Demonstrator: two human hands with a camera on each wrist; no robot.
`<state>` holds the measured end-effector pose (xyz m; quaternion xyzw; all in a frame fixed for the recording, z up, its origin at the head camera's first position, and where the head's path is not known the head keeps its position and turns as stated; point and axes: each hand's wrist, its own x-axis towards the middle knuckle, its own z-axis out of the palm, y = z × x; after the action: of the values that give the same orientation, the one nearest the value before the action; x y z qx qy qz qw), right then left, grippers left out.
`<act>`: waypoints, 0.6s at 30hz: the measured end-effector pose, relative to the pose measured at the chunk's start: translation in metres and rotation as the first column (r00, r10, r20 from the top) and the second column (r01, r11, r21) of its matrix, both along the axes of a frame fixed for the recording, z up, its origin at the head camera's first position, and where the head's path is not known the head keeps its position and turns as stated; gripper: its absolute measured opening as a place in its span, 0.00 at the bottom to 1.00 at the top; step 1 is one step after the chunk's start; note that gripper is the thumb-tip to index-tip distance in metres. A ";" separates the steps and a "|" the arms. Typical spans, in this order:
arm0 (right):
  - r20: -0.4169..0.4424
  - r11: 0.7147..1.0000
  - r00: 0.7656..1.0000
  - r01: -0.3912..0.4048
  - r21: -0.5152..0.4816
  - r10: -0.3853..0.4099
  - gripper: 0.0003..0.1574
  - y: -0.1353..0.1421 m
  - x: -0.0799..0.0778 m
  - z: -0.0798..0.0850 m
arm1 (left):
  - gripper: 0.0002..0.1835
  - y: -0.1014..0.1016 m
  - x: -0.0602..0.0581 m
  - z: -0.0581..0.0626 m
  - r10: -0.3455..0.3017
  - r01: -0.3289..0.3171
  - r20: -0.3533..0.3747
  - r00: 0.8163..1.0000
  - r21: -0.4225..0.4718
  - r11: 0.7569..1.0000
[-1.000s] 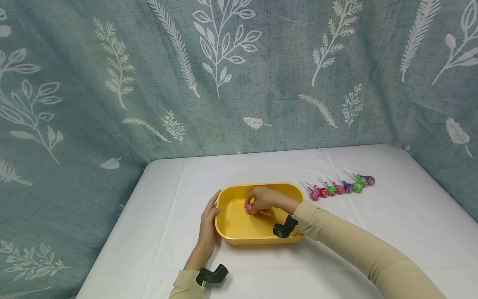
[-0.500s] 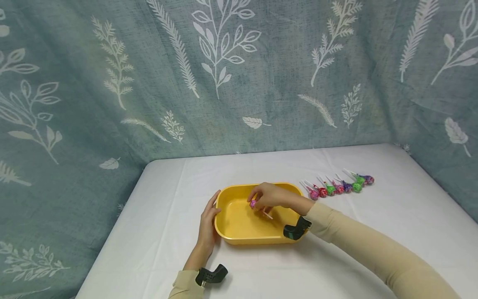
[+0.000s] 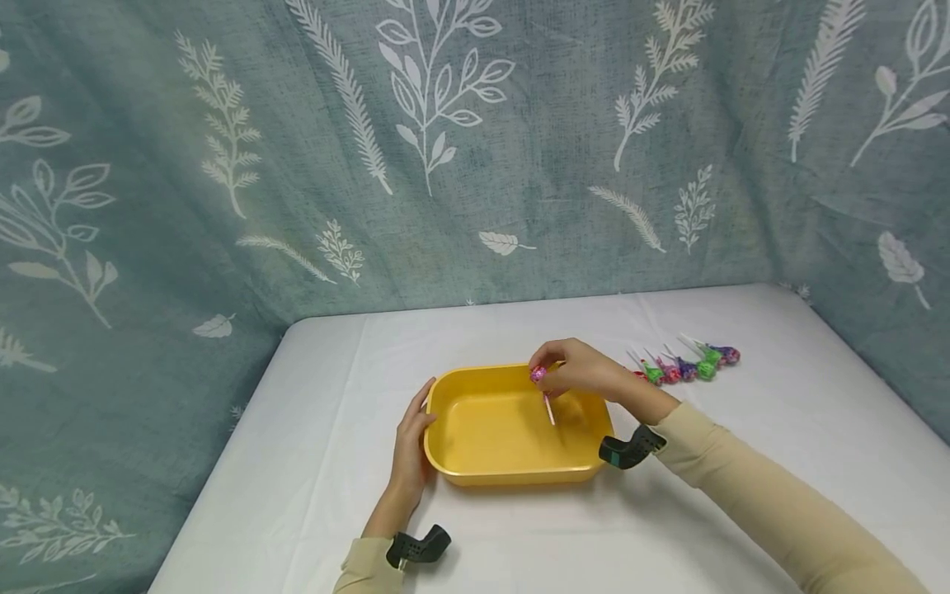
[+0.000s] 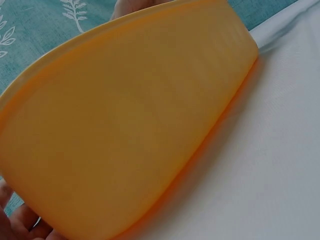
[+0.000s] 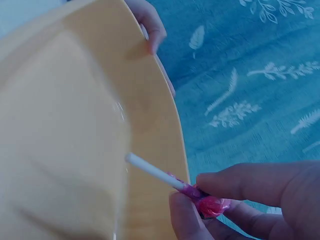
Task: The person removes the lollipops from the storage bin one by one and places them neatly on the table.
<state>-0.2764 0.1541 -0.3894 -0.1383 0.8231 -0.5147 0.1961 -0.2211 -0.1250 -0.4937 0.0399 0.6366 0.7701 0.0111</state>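
Note:
A yellow plastic tray point(image 3: 512, 476) sits on the white-covered table, its inside bare in the head view. My left hand point(image 3: 410, 445) holds its left end, thumb over the rim and fingers outside, as the right wrist view shows point(image 5: 150, 22). Above the tray's far right part, my right hand point(image 3: 582, 370) pinches a pink-wrapped lollipop point(image 5: 212, 206) by its candy end between thumb and fingers. The lollipop's white stick points down over the tray. In the left wrist view, the tray's outer wall point(image 4: 120, 120) fills most of the picture.
Several wrapped lollipops, among them a green one point(image 3: 705, 370), lie in a slanting row right of the tray. My right hand and forearm hide the row's near end. A leaf-patterned teal curtain point(image 3: 445, 247) hangs behind the white table point(image 3: 356, 388).
My right hand has lifted the pink lollipop from low inside the tray and carried it right and away from me, toward the far rim. The left hand and the tray have stayed put.

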 end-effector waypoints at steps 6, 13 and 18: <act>-0.023 0.996 0.996 0.080 -0.027 -0.081 0.20 0.023 0.001 0.001 | 0.31 0.000 0.000 0.000 -0.003 0.003 -0.001 1.000 0.006 1.000; -0.050 0.985 0.984 0.172 0.034 -0.170 0.19 0.051 0.001 0.004 | 0.31 0.001 -0.001 -0.001 0.001 -0.001 0.000 1.000 0.010 1.000; -0.022 0.982 0.982 0.189 0.012 -0.189 0.25 0.071 0.004 0.002 | 0.31 0.001 -0.002 -0.001 0.001 -0.001 -0.001 1.000 0.015 1.000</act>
<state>-0.2719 0.2249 -0.3874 -0.0635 0.8381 -0.5238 0.1388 -0.2230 -0.1243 -0.4949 0.0401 0.6308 0.7748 0.0103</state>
